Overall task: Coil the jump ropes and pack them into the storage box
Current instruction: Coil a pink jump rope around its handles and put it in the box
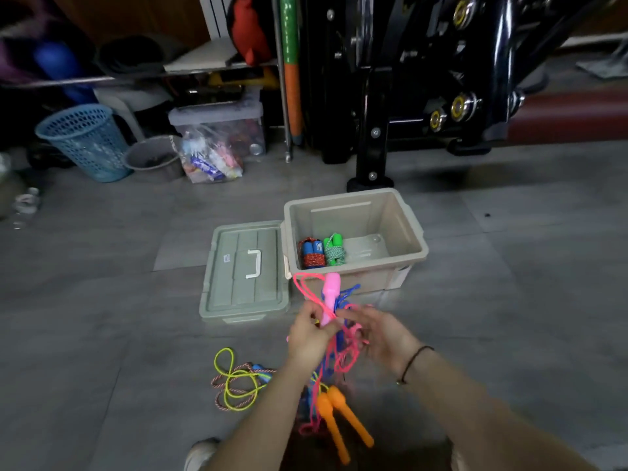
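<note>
My left hand (307, 338) grips a pink jump rope (331, 294) by its handle, which points up toward the beige storage box (404, 229). My right hand (380, 334) has its fingers in the tangled pink and blue cords (346, 355) beside it. Two coiled ropes lie in the box: a red one with blue handles (311, 254) and a green one (334, 251). On the floor below my hands are orange handles (339, 419) and a loose yellow rope (234, 382) mixed with a red-speckled one.
The box's lid (244, 273) lies flat on the floor left of the box. A blue mesh basket (85, 141), a grey basin (153, 156) and a clear bin with bags (217, 130) stand at the back left. A black machine frame (373, 130) rises behind the box.
</note>
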Available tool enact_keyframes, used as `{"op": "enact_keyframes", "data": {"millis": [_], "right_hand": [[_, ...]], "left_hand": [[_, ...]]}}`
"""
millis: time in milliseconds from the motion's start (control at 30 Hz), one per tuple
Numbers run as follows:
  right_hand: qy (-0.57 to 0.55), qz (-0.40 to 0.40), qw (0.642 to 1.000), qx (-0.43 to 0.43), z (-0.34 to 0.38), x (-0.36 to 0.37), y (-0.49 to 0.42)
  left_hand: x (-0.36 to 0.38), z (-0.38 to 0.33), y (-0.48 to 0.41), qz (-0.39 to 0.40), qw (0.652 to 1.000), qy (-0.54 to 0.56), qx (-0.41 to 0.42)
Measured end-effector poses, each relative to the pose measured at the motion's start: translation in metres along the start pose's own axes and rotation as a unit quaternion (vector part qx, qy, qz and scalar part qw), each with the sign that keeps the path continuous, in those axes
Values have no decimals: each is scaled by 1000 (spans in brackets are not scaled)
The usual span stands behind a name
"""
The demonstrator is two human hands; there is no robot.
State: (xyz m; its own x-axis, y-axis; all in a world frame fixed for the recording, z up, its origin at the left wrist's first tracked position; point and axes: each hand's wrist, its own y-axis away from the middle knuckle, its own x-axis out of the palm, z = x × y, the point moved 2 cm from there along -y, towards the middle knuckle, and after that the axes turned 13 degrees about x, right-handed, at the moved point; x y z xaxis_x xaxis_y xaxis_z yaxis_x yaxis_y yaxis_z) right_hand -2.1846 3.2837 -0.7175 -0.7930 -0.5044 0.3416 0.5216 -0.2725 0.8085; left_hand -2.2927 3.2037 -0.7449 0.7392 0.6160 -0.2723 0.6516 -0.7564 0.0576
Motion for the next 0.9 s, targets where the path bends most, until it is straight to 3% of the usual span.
{"op": "enact_keyframes", "data": {"millis": [333, 433, 533, 633, 767, 900], "right_hand": [[188, 68, 970, -135, 87, 79, 160], [208, 74, 960, -172, 96, 84, 190], [239, 45, 957, -156, 82, 80, 189], [187, 40, 968, -162, 82, 85, 185], [95, 52, 963, -247, 101, 89, 190], [128, 9, 940, -316, 113, 80, 190]], "left_hand": [[-78, -173, 2, 28, 990, 80, 116], [-90, -198, 9, 24, 986, 85, 138], [-81, -198, 16, 55, 991, 67, 103], [-70, -205, 13, 58, 993, 37, 92], [-71, -230, -2, 21, 990, 80, 111], [-77, -237, -7, 97, 985, 43, 133]]}}
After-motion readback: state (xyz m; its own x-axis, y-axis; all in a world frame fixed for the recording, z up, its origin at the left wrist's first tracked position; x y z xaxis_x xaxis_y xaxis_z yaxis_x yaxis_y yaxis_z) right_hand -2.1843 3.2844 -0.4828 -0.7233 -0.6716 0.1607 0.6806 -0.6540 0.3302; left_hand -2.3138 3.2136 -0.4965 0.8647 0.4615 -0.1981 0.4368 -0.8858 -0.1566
